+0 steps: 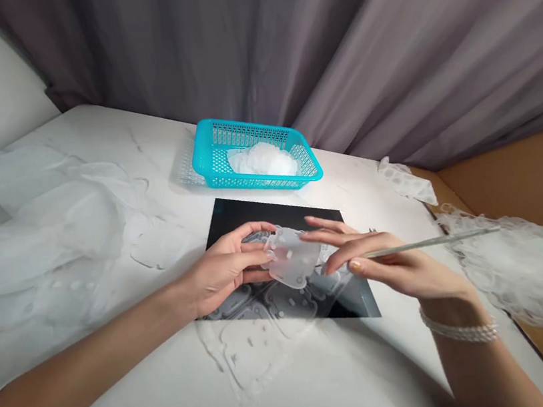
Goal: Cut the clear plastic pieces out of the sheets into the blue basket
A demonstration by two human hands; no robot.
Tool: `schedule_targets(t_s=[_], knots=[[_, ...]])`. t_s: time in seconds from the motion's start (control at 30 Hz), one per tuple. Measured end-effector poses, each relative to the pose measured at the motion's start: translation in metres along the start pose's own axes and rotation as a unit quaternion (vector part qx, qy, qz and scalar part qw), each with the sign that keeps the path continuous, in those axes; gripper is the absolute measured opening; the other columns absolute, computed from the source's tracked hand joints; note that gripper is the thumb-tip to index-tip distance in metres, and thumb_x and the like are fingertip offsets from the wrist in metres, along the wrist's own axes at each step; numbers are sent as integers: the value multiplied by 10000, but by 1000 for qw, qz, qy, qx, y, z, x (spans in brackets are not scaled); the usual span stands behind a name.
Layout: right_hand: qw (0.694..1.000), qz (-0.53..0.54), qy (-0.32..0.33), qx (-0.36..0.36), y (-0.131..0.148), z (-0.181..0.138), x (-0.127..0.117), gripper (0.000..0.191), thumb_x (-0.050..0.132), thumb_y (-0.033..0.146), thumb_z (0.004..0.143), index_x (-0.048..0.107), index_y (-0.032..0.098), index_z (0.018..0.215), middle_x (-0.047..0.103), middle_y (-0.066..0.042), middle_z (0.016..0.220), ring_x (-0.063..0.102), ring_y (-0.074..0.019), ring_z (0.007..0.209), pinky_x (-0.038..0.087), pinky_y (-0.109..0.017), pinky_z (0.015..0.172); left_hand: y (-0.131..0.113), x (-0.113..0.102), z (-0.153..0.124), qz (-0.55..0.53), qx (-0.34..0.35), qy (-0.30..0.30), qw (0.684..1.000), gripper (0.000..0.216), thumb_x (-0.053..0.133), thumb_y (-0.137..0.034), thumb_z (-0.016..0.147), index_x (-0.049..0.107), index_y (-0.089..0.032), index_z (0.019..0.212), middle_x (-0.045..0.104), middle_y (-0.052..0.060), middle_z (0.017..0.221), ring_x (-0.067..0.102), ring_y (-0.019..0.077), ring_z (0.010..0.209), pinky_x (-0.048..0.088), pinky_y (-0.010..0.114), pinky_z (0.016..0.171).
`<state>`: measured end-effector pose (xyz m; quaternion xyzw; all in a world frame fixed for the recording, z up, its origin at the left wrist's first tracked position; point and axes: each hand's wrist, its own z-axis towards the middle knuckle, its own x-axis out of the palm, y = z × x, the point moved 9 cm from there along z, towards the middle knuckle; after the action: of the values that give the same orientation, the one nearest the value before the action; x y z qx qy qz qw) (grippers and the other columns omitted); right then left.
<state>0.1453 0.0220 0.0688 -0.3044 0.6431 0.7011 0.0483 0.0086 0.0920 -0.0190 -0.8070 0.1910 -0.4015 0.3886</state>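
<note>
My left hand (224, 267) pinches a small translucent white cut-out piece (292, 261) of sheer fabric, held just above a black mat (233, 219). My right hand (385, 261) touches the same piece with its fingertips and also grips a thin silver tool (433, 243) that points out to the right. More of the sheer fabric with outlined shapes (260, 340) lies across the mat and the white table under both hands.
A turquoise plastic basket (215, 164) with white pieces (263, 161) in it stands behind the mat. Sheer white fabric (37, 229) is piled at the left. Lacy white scraps (527, 262) hang over the right table edge. A grey curtain (329, 40) hangs behind.
</note>
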Motion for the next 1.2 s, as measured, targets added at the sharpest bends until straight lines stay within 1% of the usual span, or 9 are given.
schedule_targets(t_s=[0.07, 0.17, 0.27, 0.4, 0.67, 0.9, 1.0, 1.13, 1.2], knots=[[999, 39, -34, 6, -11, -2, -13, 330, 474, 469, 984, 756, 323, 1074, 504, -5, 1484, 271, -270, 1481, 205, -565, 1193, -6, -3, 1, 23, 29, -13, 999, 629, 740, -209, 811, 475, -244, 1381, 750, 82, 1059, 716, 215, 978, 548, 371, 910], [985, 147, -92, 20, -30, -1, -24, 468, 368, 567, 989, 754, 317, 1075, 541, -26, 1453, 336, -277, 1453, 285, -574, 1159, -8, -6, 1, 50, 36, -16, 998, 678, 742, -241, 817, 452, -244, 1430, 753, 88, 1086, 708, 210, 1008, 543, 343, 902], [969, 224, -84, 57, -47, 5, -16, 580, 287, 605, 993, 759, 277, 1070, 622, -62, 1364, 429, -280, 1399, 345, -566, 1127, -8, -6, 2, 54, 32, -9, 998, 645, 762, -259, 802, 508, -221, 1393, 745, 98, 1125, 691, 213, 1062, 537, 329, 922], [952, 279, -62, 105, -61, 12, -3, 596, 325, 639, 969, 766, 247, 1053, 699, -78, 1237, 573, -282, 1267, 415, -546, 1081, -7, -10, 4, 40, 25, -7, 999, 643, 766, -234, 791, 523, -211, 1386, 734, 110, 1152, 694, 229, 1061, 544, 357, 939], [942, 292, -69, 147, -73, 12, 0, 557, 391, 602, 969, 765, 201, 1067, 718, -101, 1186, 669, -252, 1090, 478, -462, 1029, -4, -11, 6, -9, 6, -9, 1000, 530, 684, -179, 845, 552, -179, 1358, 711, 143, 1185, 719, 217, 961, 582, 362, 895], [942, 301, -54, 137, -70, 14, 3, 541, 373, 568, 986, 762, 203, 1073, 676, -93, 1270, 618, -264, 1175, 479, -466, 1026, 0, -10, 5, -12, -10, -10, 1000, 538, 665, -195, 859, 527, -190, 1379, 708, 141, 1197, 717, 225, 989, 585, 373, 900], [940, 305, -58, 141, -72, 15, 6, 539, 398, 576, 978, 769, 192, 1053, 678, -114, 1261, 619, -267, 1173, 511, -442, 974, 0, -9, 5, -11, -14, -11, 1000, 518, 663, -196, 856, 545, -174, 1360, 713, 146, 1182, 711, 239, 1017, 586, 379, 900], [938, 297, -70, 164, -75, 12, 10, 522, 424, 555, 978, 772, 172, 1043, 705, -128, 1200, 678, -238, 1006, 538, -403, 885, -2, -10, 5, -12, -13, -17, 1000, 528, 658, -187, 854, 538, -166, 1368, 718, 146, 1168, 722, 232, 980, 584, 381, 904], [938, 291, -92, 162, -74, 12, 4, 498, 433, 528, 984, 769, 168, 1054, 729, -119, 1135, 688, -210, 907, 530, -386, 880, -4, -12, 6, -21, 0, -21, 1000, 536, 657, -192, 857, 526, -161, 1376, 716, 147, 1173, 709, 239, 1023, 573, 391, 929]])
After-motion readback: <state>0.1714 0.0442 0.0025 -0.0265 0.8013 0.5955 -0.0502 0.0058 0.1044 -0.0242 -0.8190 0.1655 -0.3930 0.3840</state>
